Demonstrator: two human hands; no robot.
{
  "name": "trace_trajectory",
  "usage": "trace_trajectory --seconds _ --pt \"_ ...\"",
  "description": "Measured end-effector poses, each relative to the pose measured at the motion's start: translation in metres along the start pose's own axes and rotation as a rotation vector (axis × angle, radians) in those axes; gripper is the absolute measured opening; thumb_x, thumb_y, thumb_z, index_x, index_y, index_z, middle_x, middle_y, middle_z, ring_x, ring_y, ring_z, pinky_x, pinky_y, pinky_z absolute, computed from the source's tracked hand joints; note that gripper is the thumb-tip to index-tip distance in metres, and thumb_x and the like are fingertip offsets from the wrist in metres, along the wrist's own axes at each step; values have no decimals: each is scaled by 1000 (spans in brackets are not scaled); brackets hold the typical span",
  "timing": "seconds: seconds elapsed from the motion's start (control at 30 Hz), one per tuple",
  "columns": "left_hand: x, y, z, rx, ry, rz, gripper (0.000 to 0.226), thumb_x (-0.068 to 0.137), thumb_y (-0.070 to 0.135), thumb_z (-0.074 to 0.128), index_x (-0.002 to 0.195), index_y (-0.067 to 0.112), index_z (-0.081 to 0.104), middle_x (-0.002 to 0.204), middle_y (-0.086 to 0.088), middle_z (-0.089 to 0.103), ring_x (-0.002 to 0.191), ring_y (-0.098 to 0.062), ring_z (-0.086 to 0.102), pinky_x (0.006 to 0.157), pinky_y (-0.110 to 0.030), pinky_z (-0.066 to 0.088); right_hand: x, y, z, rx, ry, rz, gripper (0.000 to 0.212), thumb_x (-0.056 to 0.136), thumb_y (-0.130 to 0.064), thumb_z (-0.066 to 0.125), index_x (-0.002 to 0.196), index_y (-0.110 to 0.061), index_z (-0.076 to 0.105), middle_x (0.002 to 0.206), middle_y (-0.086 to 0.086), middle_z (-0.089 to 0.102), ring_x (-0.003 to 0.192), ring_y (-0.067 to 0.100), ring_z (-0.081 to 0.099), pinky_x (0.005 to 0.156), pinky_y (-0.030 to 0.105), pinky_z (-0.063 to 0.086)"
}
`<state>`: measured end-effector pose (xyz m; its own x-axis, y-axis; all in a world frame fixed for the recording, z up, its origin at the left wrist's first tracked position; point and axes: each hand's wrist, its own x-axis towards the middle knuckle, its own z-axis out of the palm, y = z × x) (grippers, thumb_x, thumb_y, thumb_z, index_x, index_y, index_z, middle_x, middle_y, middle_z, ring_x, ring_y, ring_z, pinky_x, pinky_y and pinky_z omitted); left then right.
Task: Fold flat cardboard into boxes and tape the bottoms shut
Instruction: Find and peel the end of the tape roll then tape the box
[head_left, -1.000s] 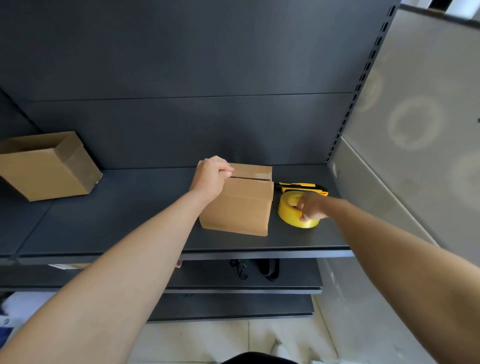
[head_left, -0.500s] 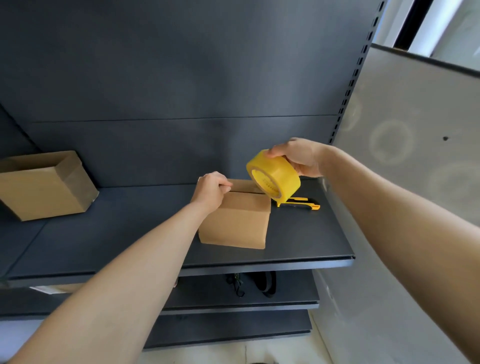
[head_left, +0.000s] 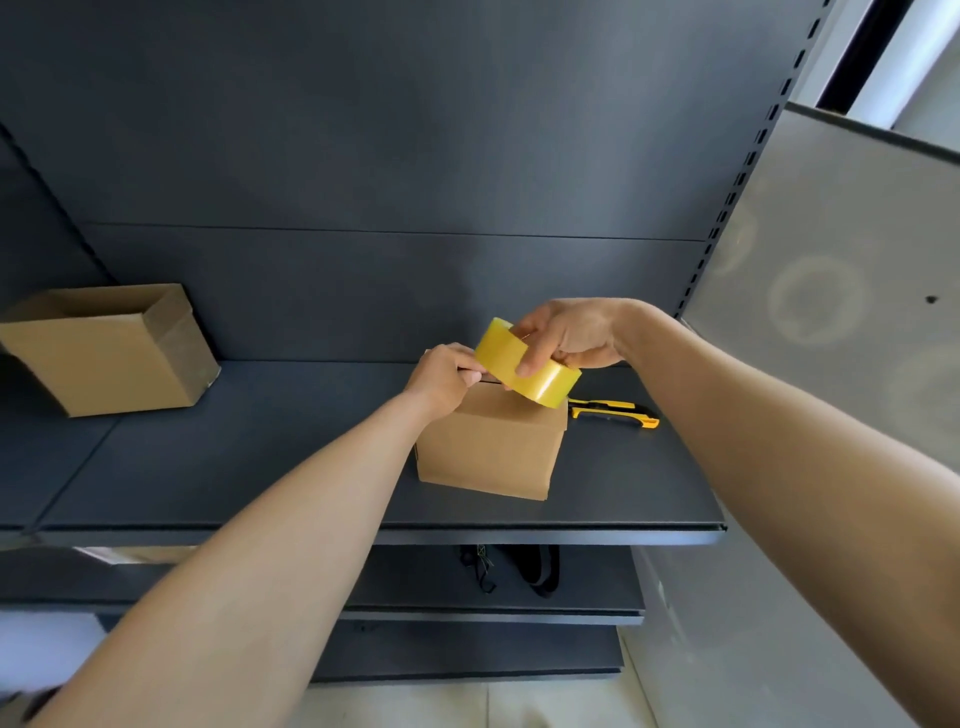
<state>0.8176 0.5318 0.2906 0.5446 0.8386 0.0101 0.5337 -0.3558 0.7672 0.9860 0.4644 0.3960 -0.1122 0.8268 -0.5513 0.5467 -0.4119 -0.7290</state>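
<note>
— Where is the box?
— The small box (head_left: 488, 447) is sitting on the shelf (head_left: 260, 467) directly under both sets of fingers, flaps folded down. The right hand (head_left: 566, 338) is gripping the tape roll (head_left: 524, 364) just above it.
— The left hand (head_left: 447, 376)?
— Fingers curling at the roll's edge; pinching tape or pressing flaps, I cannot tell.
— Progress?
— Folding is looking done; taping is seemingly just starting. A knife (head_left: 615, 413) is lying beyond the right fingers, another box (head_left: 109, 348) far past the left.
</note>
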Motion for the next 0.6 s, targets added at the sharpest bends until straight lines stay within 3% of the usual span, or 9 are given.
trace_trajectory --seconds 0.13,0.2,0.3,0.4,0.5,0.6 --pt "-1 0 -4 -31 -30 18 25 95 5 53 113 6 70 125 -4 60 114 -17 53 98 -24 37 1 -15 2 -202 193 -43 41 86 -27 69 122 -7 60 115 10 64 108 30 59 98 42 46" --pt "-4 -1 -7 -67 -45 22 25 94 4 53 113 7 69 123 -3 61 110 -13 53 93 -20 37 3 -22 4 -308 263 -47 41 88 -36 65 117 -8 61 109 7 64 103 28 58 90 38 46" --pt "-6 -3 -11 -103 -53 25 26 92 3 55 112 11 69 119 -1 60 108 -13 53 89 -18 35 7 -29 10 -430 265 -26 39 90 -39 62 110 -5 64 109 11 66 101 29 60 91 38 46" --pt "-6 -3 -11 -95 -60 14 25 93 4 55 112 12 69 118 2 58 109 -13 52 90 -20 35 11 -33 14 -566 294 5 42 91 -47 58 94 -6 68 99 11 69 81 22 59 69 30 43" --pt "-7 -2 -11 -91 -58 2 24 94 3 54 111 11 69 120 0 57 106 -15 53 86 -18 37 13 -34 11 -577 314 26 46 89 -56 55 87 -11 67 94 6 69 80 21 60 64 28 43" --pt "-9 6 -14 -300 -37 -23 24 92 0 55 110 7 68 116 -9 65 96 -12 58 74 -7 43 14 -36 8 -567 319 65 50 87 -60 54 88 -12 66 84 2 65 76 19 58 63 29 43"
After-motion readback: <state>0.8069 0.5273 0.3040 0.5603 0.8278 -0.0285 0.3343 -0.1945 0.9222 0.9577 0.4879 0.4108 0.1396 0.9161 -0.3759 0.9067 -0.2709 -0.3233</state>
